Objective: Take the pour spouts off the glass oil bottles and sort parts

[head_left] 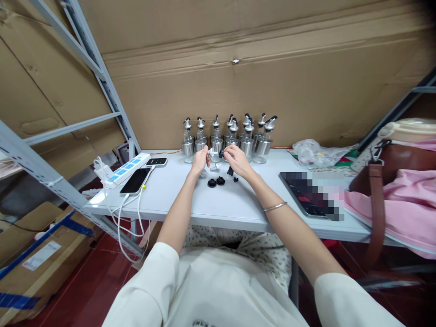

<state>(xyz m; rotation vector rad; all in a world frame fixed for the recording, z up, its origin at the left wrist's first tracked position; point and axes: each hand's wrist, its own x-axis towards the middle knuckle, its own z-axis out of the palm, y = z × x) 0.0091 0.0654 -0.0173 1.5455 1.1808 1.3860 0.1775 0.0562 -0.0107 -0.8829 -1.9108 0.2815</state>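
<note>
Here, I see the left fingers (pixel 207 156) pinching a silver spout (pixel 214 152), lying crosswise above the table (pixel 231 204), its right end toward the black stopper (pixel 221 154) the right fingers (pixel 228 153) pinch.

We look forward and down from the head, well behind and above our left grip (pixel 201 160) and right grip (pixel 237 160)

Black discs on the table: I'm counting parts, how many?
2: left disc and right disc, side by side near the middle of the table; others may be hidden.
</note>
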